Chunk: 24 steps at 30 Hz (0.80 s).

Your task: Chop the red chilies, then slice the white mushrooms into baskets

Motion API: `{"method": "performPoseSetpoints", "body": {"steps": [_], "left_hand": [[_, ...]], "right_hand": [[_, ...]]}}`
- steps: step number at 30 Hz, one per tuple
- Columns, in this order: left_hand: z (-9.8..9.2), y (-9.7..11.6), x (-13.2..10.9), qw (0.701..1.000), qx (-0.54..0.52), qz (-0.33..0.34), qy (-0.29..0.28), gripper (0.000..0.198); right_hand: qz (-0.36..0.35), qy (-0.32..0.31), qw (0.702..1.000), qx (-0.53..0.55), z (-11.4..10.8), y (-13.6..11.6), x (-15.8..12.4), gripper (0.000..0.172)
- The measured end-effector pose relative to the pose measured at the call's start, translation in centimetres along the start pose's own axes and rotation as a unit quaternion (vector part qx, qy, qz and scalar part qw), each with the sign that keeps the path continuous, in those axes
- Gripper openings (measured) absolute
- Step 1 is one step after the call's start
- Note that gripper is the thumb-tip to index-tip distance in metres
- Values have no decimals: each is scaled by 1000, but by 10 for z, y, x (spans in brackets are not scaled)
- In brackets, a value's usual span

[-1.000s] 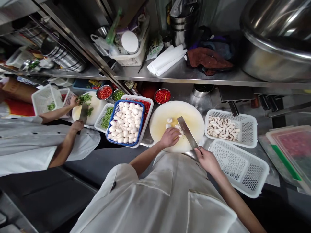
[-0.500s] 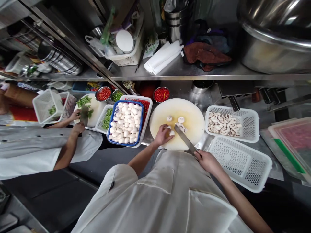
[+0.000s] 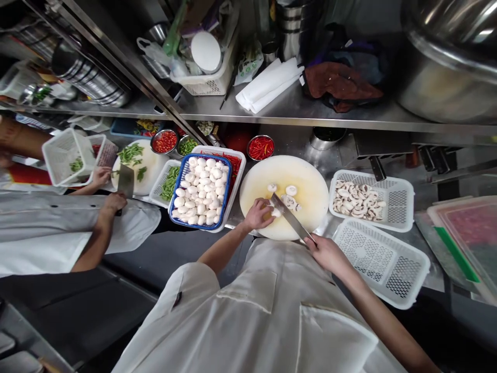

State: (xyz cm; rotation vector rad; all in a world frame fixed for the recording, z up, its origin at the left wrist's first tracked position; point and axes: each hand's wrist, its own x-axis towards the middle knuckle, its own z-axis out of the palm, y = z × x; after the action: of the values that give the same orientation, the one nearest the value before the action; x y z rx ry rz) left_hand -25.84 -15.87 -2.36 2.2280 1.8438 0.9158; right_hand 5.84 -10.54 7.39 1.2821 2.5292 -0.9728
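My right hand (image 3: 324, 252) is wrapped round the handle of a cleaver (image 3: 291, 217), whose blade lies over the round cutting board (image 3: 252, 178). At the board's left side my left hand (image 3: 259, 213) is curled, its fingertips at a white mushroom (image 3: 276, 212) close to the blade tip. Whether the fingers grip that mushroom is hard to tell. Two whole mushrooms rest farther back on the board, and sliced mushroom (image 3: 291, 202) lies just right of the blade. Left of the board, a blue basket (image 3: 174, 207) holds several whole mushrooms.
A white basket (image 3: 404, 204) with sliced mushrooms stands right of the board, another basket (image 3: 382, 264) nearer. Bowls of red chillies (image 3: 261, 148) and chopped peppers sit behind. At left a co-worker's hands cut greens with a cleaver (image 3: 126, 181). A metal shelf edge (image 3: 295, 122) runs above.
The blade tip has shifted slightly left, toward the mushroom at my left hand. The camera view has moved a little. The co-worker's hands and cleaver are farther left.
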Motion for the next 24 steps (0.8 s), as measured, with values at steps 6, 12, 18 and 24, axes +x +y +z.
{"method": "performPoseSetpoints", "body": {"steps": [6,12,18,24], "left_hand": [[5,-2,0,1000,-4,8,9,31],[4,-2,1,1000,-10,14,5,32],[5,0,-2,1000,-18,11,1,31],[7,2,-2,1000,-10,8,13,27]], "right_hand": [[-12,-11,1000,14,-3,-4,4,35],[-2,-22,999,-27,10,-9,14,35],[4,-3,999,-36,18,-17,27,34],[4,21,999,-46,-1,-17,6,41]]}}
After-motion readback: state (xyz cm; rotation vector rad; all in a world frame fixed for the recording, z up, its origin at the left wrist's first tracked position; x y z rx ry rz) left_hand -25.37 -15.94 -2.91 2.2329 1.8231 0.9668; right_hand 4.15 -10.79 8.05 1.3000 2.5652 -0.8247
